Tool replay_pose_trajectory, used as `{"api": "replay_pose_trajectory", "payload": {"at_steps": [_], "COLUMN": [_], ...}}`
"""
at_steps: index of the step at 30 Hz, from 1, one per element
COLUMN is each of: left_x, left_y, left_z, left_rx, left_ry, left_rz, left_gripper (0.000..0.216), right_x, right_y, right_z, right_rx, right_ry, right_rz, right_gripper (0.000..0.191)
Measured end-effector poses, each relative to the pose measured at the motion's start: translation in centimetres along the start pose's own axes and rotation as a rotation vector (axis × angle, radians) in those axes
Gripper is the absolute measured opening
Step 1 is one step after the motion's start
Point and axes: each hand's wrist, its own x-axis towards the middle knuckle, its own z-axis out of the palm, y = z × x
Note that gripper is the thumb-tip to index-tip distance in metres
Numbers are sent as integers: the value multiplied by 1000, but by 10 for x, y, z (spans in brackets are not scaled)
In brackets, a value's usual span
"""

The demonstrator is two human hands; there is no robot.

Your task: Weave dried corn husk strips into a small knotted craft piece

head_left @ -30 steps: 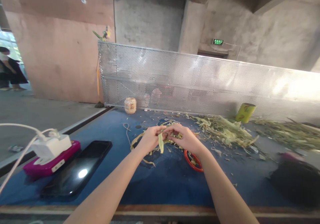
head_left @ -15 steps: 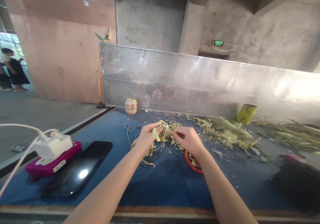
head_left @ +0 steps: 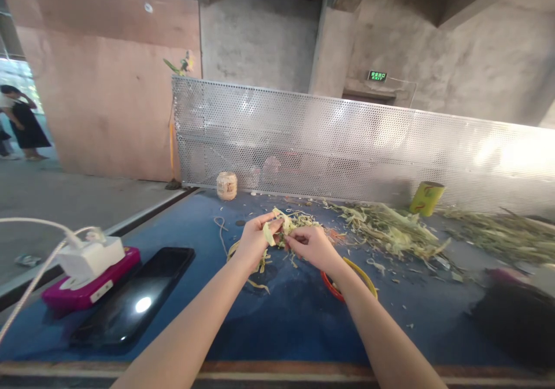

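My left hand and my right hand meet over the middle of a blue table. Both pinch a tangle of pale yellow-green husk strips held just above the tabletop. The left fingers close on a broad strip at the bundle's left side. The right fingers pinch it from the right. Loose strips hang below the left hand onto the table. A red ring and a yellow ring lie on the table under my right wrist.
A larger pile of husks spreads to the right. A black phone, a magenta case with a white charger, a small woven jar and a yellow-green cup stand around. A perforated metal screen backs the table. A person stands far left.
My hands drew apart, then came together again on the husk bundle, a little higher and farther forward. A yellow ring now shows beside the red one under my right wrist.
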Motion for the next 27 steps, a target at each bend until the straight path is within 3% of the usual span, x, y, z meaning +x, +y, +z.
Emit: {"api": "replay_pose_trajectory", "payload": {"at_steps": [4,10,15,18,20,24,27], "left_x": [5,14,12,8,5,0,-4], "left_y": [1,2,5,5,4,4,4], "left_z": [-2,-11,-8,-5,-4,-3,-1], "left_rx": [-193,-275,-273,-240,-207,-102,5], "left_ry": [127,273,267,221,171,34,8], "left_rz": [9,46,23,-26,-47,-11,-25], "left_gripper": [12,12,12,7,19,66,84], "right_x": [0,-1,-3,-3,-3,-1,0], "right_y": [1,7,2,-2,-4,-3,-1], "right_z": [-2,-18,-25,-21,-17,-11,-8], "right_rx": [63,-257,-449,-442,-397,-352,-384], "right_ry": [-46,144,92,94,108,88,68], "right_rz": [52,107,169,104,20,-86,-113], "right_gripper": [24,25,27,30,31,27,21]}}
